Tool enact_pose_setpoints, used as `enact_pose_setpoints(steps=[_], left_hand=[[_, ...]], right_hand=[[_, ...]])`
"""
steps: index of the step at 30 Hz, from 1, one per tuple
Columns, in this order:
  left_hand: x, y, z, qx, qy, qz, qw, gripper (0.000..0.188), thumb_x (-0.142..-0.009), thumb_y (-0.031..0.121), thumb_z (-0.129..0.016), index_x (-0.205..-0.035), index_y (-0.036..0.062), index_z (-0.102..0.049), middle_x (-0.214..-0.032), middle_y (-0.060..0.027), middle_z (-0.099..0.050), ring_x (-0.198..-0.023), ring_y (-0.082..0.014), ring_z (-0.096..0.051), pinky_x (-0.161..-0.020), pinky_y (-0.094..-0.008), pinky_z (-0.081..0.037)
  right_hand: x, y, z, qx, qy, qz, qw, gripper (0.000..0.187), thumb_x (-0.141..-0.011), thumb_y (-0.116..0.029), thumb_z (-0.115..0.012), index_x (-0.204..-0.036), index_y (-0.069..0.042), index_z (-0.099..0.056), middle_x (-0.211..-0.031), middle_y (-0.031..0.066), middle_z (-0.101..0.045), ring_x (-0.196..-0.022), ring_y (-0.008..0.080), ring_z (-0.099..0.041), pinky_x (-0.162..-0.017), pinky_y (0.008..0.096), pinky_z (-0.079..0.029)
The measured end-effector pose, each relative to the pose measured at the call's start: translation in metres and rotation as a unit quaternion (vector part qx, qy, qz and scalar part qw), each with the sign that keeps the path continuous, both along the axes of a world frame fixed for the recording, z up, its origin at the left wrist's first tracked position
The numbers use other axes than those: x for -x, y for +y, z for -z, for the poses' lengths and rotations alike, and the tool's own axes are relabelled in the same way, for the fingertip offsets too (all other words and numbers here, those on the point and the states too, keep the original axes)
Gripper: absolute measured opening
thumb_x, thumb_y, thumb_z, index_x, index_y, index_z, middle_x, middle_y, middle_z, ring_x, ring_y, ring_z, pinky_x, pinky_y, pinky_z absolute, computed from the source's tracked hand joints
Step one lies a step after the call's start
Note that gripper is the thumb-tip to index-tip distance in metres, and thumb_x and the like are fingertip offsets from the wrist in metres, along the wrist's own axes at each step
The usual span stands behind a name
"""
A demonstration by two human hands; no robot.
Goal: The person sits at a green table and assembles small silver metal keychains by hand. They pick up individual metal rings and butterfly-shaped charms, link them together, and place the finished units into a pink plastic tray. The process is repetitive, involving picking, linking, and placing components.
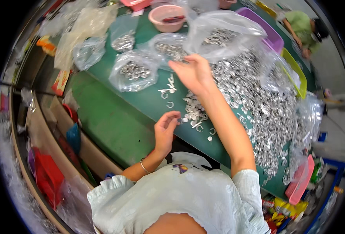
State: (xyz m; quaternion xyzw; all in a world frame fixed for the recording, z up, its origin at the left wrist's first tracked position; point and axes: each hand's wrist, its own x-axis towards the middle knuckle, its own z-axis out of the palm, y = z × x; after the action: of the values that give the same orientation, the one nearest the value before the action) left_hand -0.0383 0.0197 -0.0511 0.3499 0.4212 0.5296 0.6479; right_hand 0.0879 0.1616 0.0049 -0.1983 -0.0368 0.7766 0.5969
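My left hand point(164, 133) is at the near table edge, its thumb and fingers pinched together. A small greyish piece shows at the fingertips, too small to name. Right beside it lies a small heap of shiny silver metal parts point(194, 108), with a few loose C-shaped rings point(170, 104) and thin pins around. My right hand point(194, 74) reaches over the table, palm partly turned up and fingers apart, with nothing visible in it. Its fingertips are close to a clear plastic bag of silver parts point(171, 50). Another open bag of silver rings point(134, 71) stands to its left.
A wide pile of silver metal parts point(254, 105) covers the table's right side. Behind are a large clear bag point(223, 33), a pink basket point(167, 19), a purple bin point(262, 27) and a lime green tray point(296, 74). Another person point(303, 31) sits at the far right.
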Motion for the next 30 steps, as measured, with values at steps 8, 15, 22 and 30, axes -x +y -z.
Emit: enact_pose_setpoints(steps=[8, 15, 22, 30], left_hand=[[-0.015, 0.003, -0.004, -0.250, 0.263, 0.147, 0.920, 0.025, -0.078, -0.004, -0.054, -0.102, 0.0003, -0.057, -0.106, -0.0109, -0.055, -0.095, -0.0234, -0.053, -0.086, -0.0319, -0.040], [-0.098, 0.070, -0.011, -0.483, 0.462, 0.238, 0.705, 0.049, -0.078, 0.007, -0.059, -0.124, 0.0062, -0.042, -0.132, -0.0153, -0.035, -0.124, -0.0362, -0.029, -0.099, -0.0429, -0.030], [-0.120, 0.080, 0.010, -0.534, 0.546, 0.317, 0.562, 0.043, -0.080, 0.012, -0.057, -0.121, 0.0063, -0.045, -0.127, -0.0153, -0.041, -0.123, -0.0370, -0.030, -0.100, -0.0509, -0.025], [-0.094, 0.046, -0.005, -0.457, 0.404, 0.345, 0.713, 0.041, -0.072, 0.007, -0.063, -0.111, 0.0025, -0.050, -0.111, -0.0146, -0.047, -0.108, -0.0301, -0.043, -0.092, -0.0454, -0.032]], right_hand=[[-0.082, -0.161, 0.013, -0.156, -0.765, -0.034, 0.624, 0.025, -0.081, -0.005, -0.055, -0.105, -0.001, -0.058, -0.096, 0.0115, -0.062, -0.088, 0.0211, -0.059, -0.079, 0.0286, -0.045], [-0.138, -0.136, 0.037, -0.114, -0.955, 0.094, 0.258, 0.052, -0.074, -0.017, -0.065, -0.118, 0.000, -0.045, -0.125, 0.0199, -0.040, -0.112, 0.0363, -0.039, -0.092, 0.0442, -0.033], [-0.125, -0.170, 0.058, -0.182, -0.921, 0.006, 0.344, 0.050, -0.074, -0.009, -0.062, -0.121, -0.003, -0.044, -0.134, 0.0201, -0.031, -0.125, 0.0369, -0.028, -0.097, 0.0433, -0.033], [-0.148, -0.222, 0.045, -0.132, -0.870, 0.172, 0.443, 0.032, -0.069, 0.000, -0.063, -0.101, 0.000, -0.057, -0.096, 0.0127, -0.058, -0.089, 0.0293, -0.052, -0.077, 0.0369, -0.042]])
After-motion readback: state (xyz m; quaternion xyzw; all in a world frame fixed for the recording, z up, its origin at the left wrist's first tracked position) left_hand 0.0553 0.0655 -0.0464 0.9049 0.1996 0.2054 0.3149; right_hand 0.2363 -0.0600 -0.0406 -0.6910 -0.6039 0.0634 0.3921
